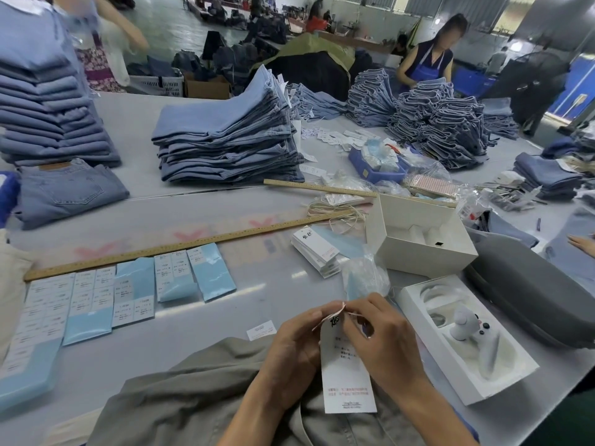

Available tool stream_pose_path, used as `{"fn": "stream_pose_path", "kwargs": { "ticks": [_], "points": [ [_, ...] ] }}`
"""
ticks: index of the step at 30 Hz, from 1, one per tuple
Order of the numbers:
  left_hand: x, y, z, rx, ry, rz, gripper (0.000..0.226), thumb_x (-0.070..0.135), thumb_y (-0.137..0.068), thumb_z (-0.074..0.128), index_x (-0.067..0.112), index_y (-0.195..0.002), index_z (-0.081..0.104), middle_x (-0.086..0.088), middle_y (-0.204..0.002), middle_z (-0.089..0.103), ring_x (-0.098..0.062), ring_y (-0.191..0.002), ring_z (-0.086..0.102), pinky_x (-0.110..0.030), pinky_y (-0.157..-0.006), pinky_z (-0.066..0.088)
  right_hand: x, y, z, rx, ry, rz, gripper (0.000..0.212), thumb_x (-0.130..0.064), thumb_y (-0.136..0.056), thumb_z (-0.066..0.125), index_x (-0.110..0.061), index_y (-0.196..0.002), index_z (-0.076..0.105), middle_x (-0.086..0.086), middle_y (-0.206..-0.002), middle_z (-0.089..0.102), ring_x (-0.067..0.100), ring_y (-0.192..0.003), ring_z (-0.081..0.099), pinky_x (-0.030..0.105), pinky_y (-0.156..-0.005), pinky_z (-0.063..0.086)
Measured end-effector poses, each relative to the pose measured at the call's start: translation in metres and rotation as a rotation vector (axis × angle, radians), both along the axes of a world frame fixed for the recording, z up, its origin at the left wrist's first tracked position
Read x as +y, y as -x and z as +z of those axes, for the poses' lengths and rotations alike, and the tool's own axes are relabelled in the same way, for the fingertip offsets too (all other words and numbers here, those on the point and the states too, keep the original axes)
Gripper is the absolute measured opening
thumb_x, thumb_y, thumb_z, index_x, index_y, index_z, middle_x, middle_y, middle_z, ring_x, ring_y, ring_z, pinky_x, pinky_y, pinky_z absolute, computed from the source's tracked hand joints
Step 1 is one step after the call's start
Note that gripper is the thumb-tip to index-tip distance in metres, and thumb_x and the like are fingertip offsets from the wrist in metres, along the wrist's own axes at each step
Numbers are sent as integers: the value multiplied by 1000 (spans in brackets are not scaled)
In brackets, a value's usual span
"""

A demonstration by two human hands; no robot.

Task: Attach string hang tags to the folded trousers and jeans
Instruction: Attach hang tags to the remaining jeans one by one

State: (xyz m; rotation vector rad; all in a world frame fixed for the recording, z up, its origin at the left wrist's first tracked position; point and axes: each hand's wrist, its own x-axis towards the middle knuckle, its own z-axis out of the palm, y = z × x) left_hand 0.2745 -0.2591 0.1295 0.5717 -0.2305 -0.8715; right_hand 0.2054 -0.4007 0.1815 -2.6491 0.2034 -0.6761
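Holding: both hands pinch the top of a white tag above grey trousers.
Left hand: fingers curled, thumb and fingertips closed on the tag's top left edge.
Right hand: thumb and forefinger closed at the tag's top, with a thin string showing at the pinch.
Tag: hangs upright between the hands, its lower end over the trousers; red print near its bottom.
Trousers: lie on the table at its near edge, under both hands.
Spare tags: a white stack beyond the trousers, to their right.
Strings: a loose bundle farther from the trousers than the spare tags.
Labels: pale blue sheets in a row, beyond the trousers to their left.
Ruler: wooden, just behind the labels.
Jeans: a folded blue stack, well beyond the trousers.
Box: white and open, beyond the trousers to their right.
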Motion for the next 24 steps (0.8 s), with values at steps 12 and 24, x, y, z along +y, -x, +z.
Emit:
{"fn": "stream_pose_path", "kwargs": {
  "ticks": [12, 24],
  "points": [
    [1, -1, -4, 70, -27, -32, 52, 27, -94, 63, 0, -138, 58, -29, -139, 57, -36, -117, 60, -46, -100, 49, 1, -6, -3, -30, 9, -5, 9, -20, -86, 79, -22, -88, 71, -11, -83, 59, 8, -69, 59, 21, -58, 48],
    [5, -2, -3, 22, -39, -99, 49, 26, -99, 53, 5, -144, 53, -25, -147, 51, -32, -123, 56, -43, -107, 43, -5, -6, -11, -168, -1, 58, 13, -24, -90, 66, -14, -94, 74, -4, -91, 57, 14, -79, 59, 25, -66, 53]
  ]
}}
